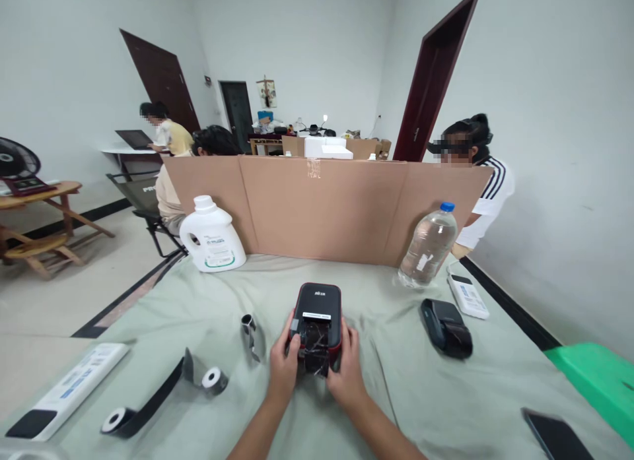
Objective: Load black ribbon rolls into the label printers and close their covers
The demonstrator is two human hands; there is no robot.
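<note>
A black portable label printer (321, 303) with red trim is between my hands, above the green cloth. My left hand (284, 364) grips its left side, the thumb on the near corner. The right side is held by my right hand (348, 367), fingers wrapped round the edge. Shiny black material (317, 344) with pale streaks shows at the printer's near end. To the left lie a small dark curled strip (250, 334), a small paper roll (214, 379), and another roll (119, 420) with its dark strip pulled out.
A cardboard panel (321, 209) stands across the back, with a white jug (215, 242) and a water bottle (428, 249) before it. On the right are another black device (446, 328), a white power strip (467, 295) and a phone (555, 435). A white box (69, 387) lies left. People sit beyond.
</note>
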